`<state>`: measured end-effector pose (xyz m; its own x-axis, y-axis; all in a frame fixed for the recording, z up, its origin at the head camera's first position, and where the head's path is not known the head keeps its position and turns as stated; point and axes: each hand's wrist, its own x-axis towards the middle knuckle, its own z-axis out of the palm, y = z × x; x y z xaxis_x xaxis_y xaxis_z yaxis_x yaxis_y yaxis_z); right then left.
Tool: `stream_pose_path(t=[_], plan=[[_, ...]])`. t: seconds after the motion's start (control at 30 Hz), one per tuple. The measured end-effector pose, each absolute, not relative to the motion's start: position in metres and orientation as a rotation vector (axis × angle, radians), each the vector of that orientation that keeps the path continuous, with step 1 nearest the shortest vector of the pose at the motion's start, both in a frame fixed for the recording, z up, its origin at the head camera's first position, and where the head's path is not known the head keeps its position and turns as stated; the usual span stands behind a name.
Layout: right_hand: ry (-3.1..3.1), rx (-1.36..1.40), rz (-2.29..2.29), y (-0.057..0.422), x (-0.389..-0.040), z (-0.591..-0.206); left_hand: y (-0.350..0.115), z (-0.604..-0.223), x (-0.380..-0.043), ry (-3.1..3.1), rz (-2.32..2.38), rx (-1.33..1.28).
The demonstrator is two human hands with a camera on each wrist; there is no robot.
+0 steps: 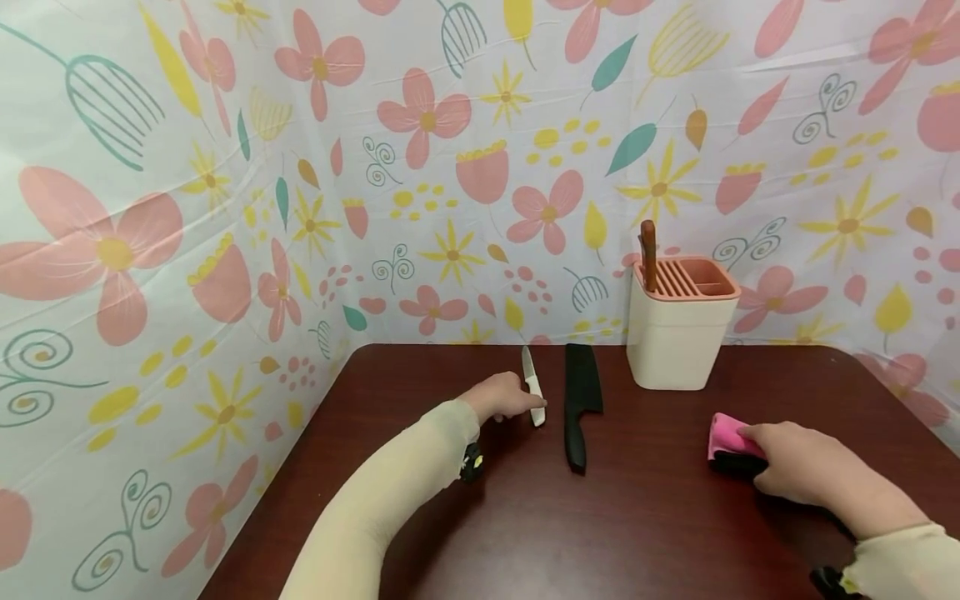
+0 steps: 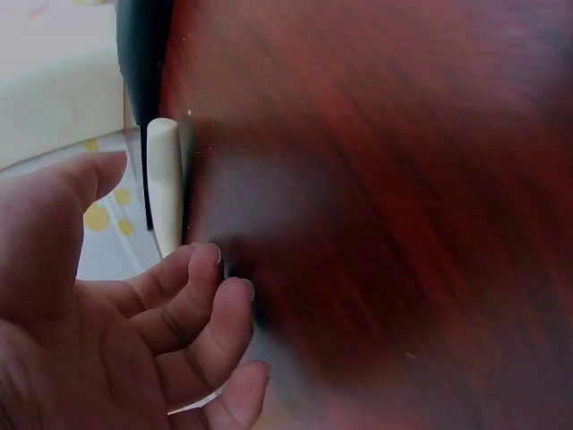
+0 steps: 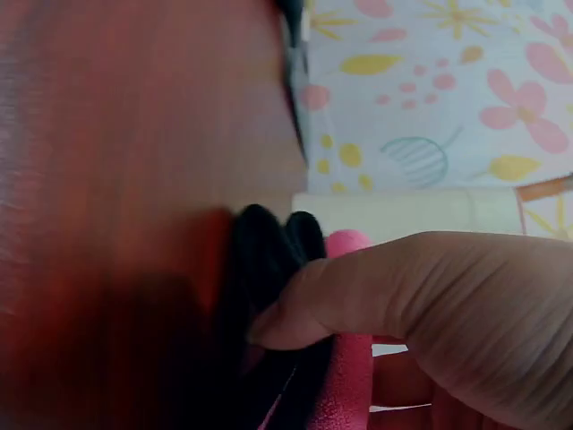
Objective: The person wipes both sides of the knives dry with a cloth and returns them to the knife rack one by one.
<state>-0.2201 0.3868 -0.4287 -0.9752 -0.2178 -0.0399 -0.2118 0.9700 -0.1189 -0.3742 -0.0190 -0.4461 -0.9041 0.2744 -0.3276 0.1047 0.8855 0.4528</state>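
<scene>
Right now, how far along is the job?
Apparently done: a brown-handled utensil stands in the boxy cream plastic holder. In hand: the right hand grips a folded pink-and-black cloth; the left hand reaches for the slim white-handled knife, no grip evident. Probably left: that knife and the broad black cleaver, both lying on the dark-red table.

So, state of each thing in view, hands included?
White-handled paring knife: lying flat, blade bare
Black cleaver: lying flat
Knife holder: upright, at least one brown handle in it
Pink-and-black cloth: folded, gripped
Left hand: half-curled by the paring knife, not gripping
Right hand: gripping the cloth
</scene>
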Motion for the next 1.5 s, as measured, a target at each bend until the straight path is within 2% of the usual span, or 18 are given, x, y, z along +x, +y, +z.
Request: stream_pose_path(t=[0.43, 0.7, 1.5], plan=[[3.236, -0.324, -0.115, 0.369, -0.222, -0.444, 0.003, -0.451, -0.391, 2.715, 0.497, 0.116], [3.226, -0.32, -0.095, 0.367, -0.224, -0.442, 0.014, -0.449, -0.384, 2.759, 0.435, 0.093], [3.216, -0.311, -0.161, 0.379, -0.223, -0.442, -0.012, -0.451, -0.381, 2.549, 1.035, 0.052]])
